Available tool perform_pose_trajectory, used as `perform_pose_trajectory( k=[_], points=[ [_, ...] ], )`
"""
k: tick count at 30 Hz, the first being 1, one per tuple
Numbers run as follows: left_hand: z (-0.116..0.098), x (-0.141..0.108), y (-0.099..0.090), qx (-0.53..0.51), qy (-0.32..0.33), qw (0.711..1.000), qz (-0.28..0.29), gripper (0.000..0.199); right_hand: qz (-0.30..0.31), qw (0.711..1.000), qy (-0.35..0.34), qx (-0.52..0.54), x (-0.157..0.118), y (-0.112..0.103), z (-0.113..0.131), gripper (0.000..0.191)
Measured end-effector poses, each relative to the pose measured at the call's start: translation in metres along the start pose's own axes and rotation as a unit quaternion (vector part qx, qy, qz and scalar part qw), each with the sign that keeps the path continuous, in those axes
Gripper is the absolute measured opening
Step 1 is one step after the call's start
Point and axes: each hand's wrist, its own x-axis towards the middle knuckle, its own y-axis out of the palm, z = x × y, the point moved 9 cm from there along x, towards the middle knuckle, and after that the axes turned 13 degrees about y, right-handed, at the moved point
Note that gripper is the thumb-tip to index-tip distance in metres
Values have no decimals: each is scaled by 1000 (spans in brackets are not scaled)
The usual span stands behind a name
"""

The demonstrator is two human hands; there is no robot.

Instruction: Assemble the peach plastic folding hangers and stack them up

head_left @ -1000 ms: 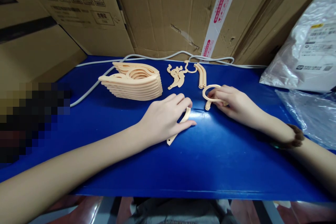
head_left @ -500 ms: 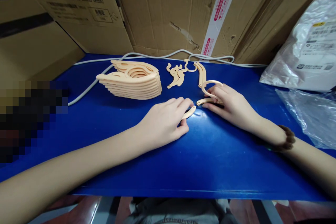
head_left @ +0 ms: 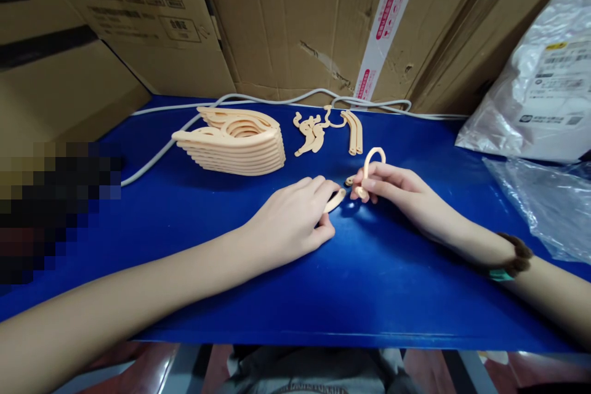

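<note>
My left hand rests on the blue table with its thumb and fingers closed around a curved beige hanger arm; the arm's holed end sticks out to the right. My right hand pinches a beige hanger hook, which stands up above the fingers with its curve at the top. Behind the right fingertips shows the end of another hanger arm, mostly hidden by the hand.
A neat stack of beige hangers stands at the left. Loose hooks and hanger arms lie at the back. A grey cable runs behind them. Cardboard boxes stand behind; a plastic bag is at the right.
My right hand has turned and lifted slightly, bringing the hook upright near the left hand's hanger arm. My left hand has hardly moved.
</note>
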Motion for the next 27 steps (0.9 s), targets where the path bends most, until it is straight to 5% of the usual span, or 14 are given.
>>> perform_pose_trajectory(
  k=[12,19,27],
  points=[
    [-6,6,4,43,40,998,11,17,5,999,-5,43,2,2,-8,13],
    [-9,7,-1,65,38,997,-13,14,-43,996,-30,76,2,-10,-9,15],
    [-6,4,-1,95,19,995,-4,22,-2,988,6,153,4,-5,-18,9]
  ],
)
